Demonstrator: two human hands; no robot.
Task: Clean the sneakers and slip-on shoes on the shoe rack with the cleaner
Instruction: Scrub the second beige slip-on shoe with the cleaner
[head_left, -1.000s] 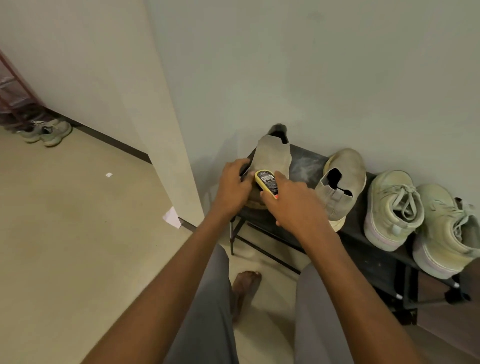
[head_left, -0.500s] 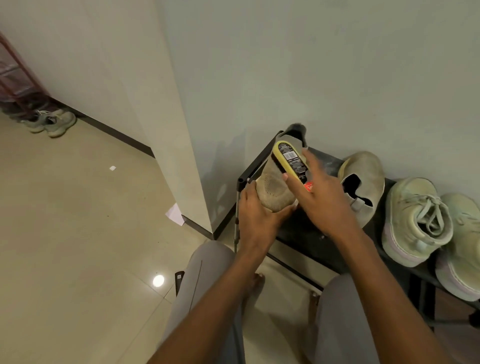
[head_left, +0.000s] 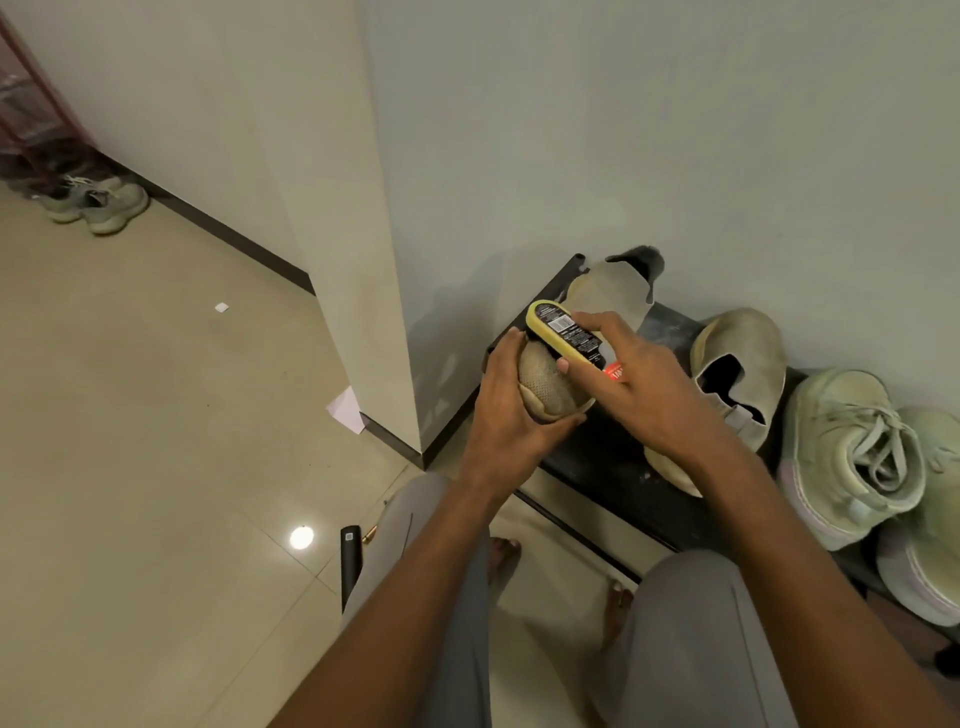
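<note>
Two bare hands meet at the centre of the frame over a tan suede slip-on shoe (head_left: 550, 387) with a perforated toe. The left hand (head_left: 506, 410) cups that toe from below and from the left, its fingers and thumb curled round it. The right hand (head_left: 644, 387) pinches a yellow oval cleaner applicator with a black printed label (head_left: 563, 332), thumb on the near edge and fingers over the far side, and lays it flat on top of the shoe's forefoot. The shoe's heel end points to the wall and sits over the left end of the black metal shoe rack (head_left: 613, 462), which runs from the centre to the lower right of the frame.

Just right of the hands, a second tan slip-on shoe (head_left: 743, 358) rests on the rack, its dark opening facing up and its toe partly hidden by the right forearm. Further right, two pale green lace-up sneakers (head_left: 852, 457) lie side by side, touching each other, at the right edge of the frame.

Grey trousers and bare feet show at the bottom. In the upper left, a pair of grey sneakers (head_left: 98, 205) stands on the beige tiled floor (head_left: 156, 415) by the wall. A white scrap of paper (head_left: 347, 410) lies at the foot of the wall corner.
</note>
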